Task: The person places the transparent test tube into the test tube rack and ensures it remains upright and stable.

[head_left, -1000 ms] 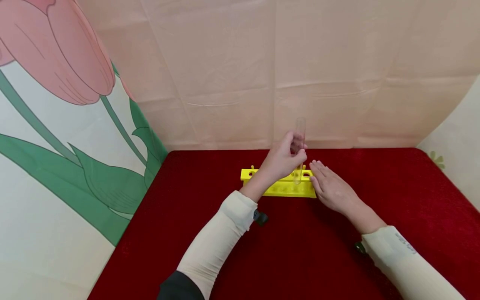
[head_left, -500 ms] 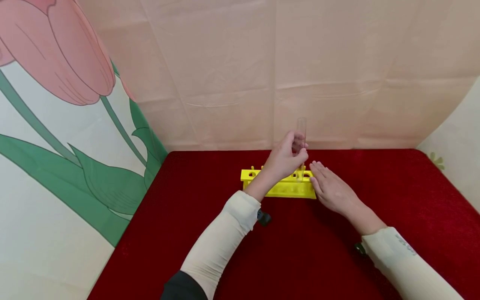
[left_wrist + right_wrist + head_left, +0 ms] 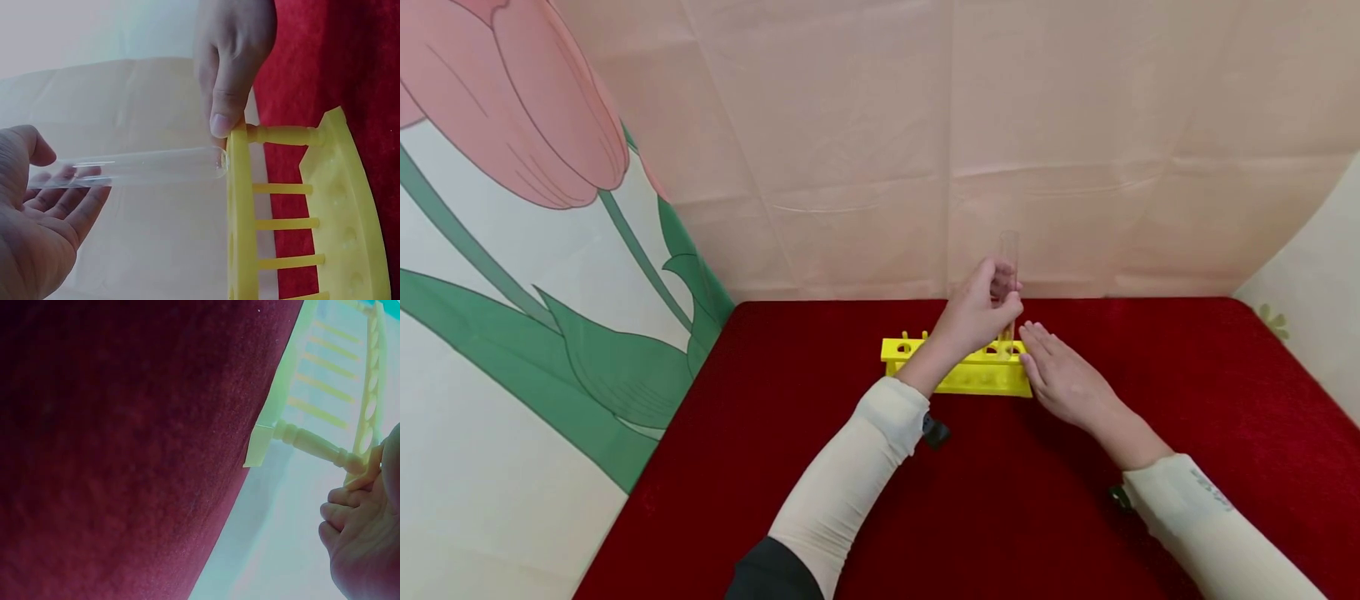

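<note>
A clear glass test tube [image 3: 1009,244] stands nearly upright in the head view, pinched between the thumb and fingers of my left hand [image 3: 977,308]. Its rounded lower end is at the top plate of a yellow test tube rack [image 3: 985,385], close to the right end holes. In the left wrist view the test tube [image 3: 150,166] meets the plate's upper face; whether its tip is inside a hole I cannot tell. My right hand [image 3: 1071,379] rests against the rack's right end, fingers straight. Part of the rack is hidden behind my left hand and wrist.
The rack stands on a dark red cloth-covered table [image 3: 1000,500]. Behind it hangs a pale pink backdrop [image 3: 850,150], with a tulip print [image 3: 535,100] at the left. Thin pegs [image 3: 905,335] rise along the rack's back edge.
My left hand has shifted slightly to the right with the test tube, whose lower end now sits nearer the rack's right end. The right hand and the rack have stayed put.
</note>
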Tool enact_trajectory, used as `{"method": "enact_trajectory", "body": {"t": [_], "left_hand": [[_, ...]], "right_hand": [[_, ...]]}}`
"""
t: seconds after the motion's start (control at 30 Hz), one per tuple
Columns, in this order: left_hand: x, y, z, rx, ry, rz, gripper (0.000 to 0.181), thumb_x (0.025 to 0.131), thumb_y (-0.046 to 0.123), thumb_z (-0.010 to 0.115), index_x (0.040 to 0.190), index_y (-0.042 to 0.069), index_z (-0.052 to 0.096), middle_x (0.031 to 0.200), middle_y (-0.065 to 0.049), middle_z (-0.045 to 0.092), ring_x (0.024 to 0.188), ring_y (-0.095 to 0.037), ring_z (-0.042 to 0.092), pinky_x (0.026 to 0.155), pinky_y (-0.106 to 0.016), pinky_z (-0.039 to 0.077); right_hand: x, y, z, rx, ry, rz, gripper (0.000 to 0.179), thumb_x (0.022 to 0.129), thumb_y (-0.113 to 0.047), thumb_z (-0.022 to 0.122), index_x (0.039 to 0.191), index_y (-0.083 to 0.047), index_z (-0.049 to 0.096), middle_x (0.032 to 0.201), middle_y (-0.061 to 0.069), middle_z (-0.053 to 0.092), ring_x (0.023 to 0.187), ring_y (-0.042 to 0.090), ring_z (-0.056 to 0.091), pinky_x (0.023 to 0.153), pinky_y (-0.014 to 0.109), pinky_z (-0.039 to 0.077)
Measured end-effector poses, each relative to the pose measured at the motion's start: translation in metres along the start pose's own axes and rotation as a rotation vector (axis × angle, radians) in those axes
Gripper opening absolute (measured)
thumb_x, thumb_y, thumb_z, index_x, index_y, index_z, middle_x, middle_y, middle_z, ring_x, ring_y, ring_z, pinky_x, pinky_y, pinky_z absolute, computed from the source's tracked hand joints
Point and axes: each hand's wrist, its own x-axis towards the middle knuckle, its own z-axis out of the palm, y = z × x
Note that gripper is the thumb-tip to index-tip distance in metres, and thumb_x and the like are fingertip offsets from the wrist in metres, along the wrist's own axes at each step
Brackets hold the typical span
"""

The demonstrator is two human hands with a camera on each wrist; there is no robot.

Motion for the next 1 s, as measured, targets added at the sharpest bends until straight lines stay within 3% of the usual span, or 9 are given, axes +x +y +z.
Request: {"method": "enact_trajectory", "body": {"t": [0.6,1.0], "left_hand": [[0.006,0.0,0.009,-0.011,-0.015,0.021,0.035,0.098,0.013,0.061,0.131,0.011,0.05,0.115,-0.002,0.062,0.097,-0.003,0.058,0.088,-0.011,0.048],[0.008,0.001,0.013,0.004,-0.043,0.022,0.034,0.098,0.013,0.06,0.131,0.012,0.05,0.114,0.003,0.06,0.099,-0.003,0.057,0.088,-0.01,0.047]], "right_hand": [[-0.002,0.002,0.001,-0.024,0.033,-0.034,0.054,0.105,-0.016,0.051,0.149,0.012,0.038,0.154,0.031,0.039,0.145,0.046,0.034,0.116,0.058,0.03],[-0.003,0.002,0.002,-0.005,0.067,-0.056,0.053,0.104,-0.014,0.052,0.148,0.012,0.038,0.154,0.031,0.039,0.144,0.047,0.035,0.118,0.055,0.029]]}}
